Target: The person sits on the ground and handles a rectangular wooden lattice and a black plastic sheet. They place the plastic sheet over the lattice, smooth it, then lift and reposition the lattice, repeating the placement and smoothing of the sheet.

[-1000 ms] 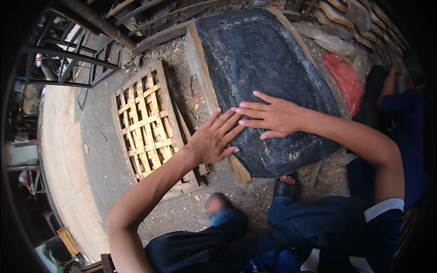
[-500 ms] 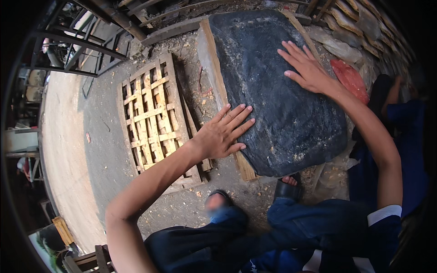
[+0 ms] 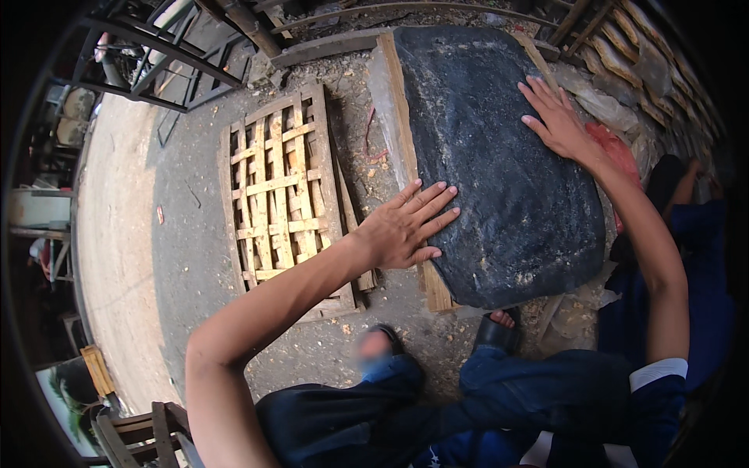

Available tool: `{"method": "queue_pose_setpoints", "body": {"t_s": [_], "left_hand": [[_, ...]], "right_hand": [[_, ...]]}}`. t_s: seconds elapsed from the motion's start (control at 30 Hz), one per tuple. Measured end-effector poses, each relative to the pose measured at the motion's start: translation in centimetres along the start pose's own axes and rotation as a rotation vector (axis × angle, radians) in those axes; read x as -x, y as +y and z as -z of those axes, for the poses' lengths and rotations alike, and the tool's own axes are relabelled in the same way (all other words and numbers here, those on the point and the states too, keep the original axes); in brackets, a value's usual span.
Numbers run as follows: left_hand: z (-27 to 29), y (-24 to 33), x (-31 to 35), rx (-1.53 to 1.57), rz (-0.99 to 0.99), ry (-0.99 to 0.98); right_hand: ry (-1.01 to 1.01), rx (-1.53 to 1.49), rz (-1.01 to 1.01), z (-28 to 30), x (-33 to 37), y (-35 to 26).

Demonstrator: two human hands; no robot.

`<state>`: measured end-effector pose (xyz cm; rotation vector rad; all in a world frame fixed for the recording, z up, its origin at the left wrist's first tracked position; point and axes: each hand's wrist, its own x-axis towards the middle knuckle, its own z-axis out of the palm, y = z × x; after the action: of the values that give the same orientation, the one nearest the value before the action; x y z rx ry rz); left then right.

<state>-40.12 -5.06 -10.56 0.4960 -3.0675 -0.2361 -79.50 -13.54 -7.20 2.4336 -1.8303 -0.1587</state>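
A large dark, wrinkled, sheet-covered slab [image 3: 499, 210] with pale dusty smears lies on a wooden base [image 3: 399, 109], whose edges show along its left and right sides. My left hand [image 3: 409, 226] rests flat on the slab's lower left edge, fingers spread onto the dark surface. Nearer the upper right edge, my right hand [image 3: 559, 125] lies on it with the palm down and fingers stretched out. Neither hand grasps anything. What is under the dark cover is hidden.
Left of the slab, a slatted wooden lattice frame [image 3: 277, 187] lies on the littered ground. A dark metal frame [image 3: 156, 58] stands at the far left. Red plastic [image 3: 614, 152] and clear sheeting lie by the slab's right side. Another person in blue [image 3: 663, 265] is at the right.
The whole view has shifted, so the slab and lattice sit further right in the picture. My right hand lies slightly closer to the slab's right edge; my left hand keeps its place.
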Motion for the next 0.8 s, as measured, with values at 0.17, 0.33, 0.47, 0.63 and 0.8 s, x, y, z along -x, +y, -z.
{"method": "queue_pose_setpoints", "body": {"t_s": [0.17,0.33,0.47,0.63,0.8], "left_hand": [[0.3,-0.1,0.1,-0.015,0.016,-0.070],[0.5,0.2,0.1,-0.018,0.012,-0.084],[0.7,0.2,0.1,-0.030,0.015,-0.089],[0.7,0.2,0.1,-0.057,0.017,-0.098],[0.4,0.2,0.4,-0.031,0.016,-0.044]], "right_hand": [[-0.005,-0.161,0.344,-0.3,2.9,-5.8],[-0.052,-0.213,0.500,-0.6,4.8,-9.6],[-0.066,-0.239,0.503,-0.4,4.4,-9.3],[-0.065,-0.249,0.493,-0.1,4.5,-9.4],[-0.049,-0.256,0.485,0.1,4.6,-9.6]]}}
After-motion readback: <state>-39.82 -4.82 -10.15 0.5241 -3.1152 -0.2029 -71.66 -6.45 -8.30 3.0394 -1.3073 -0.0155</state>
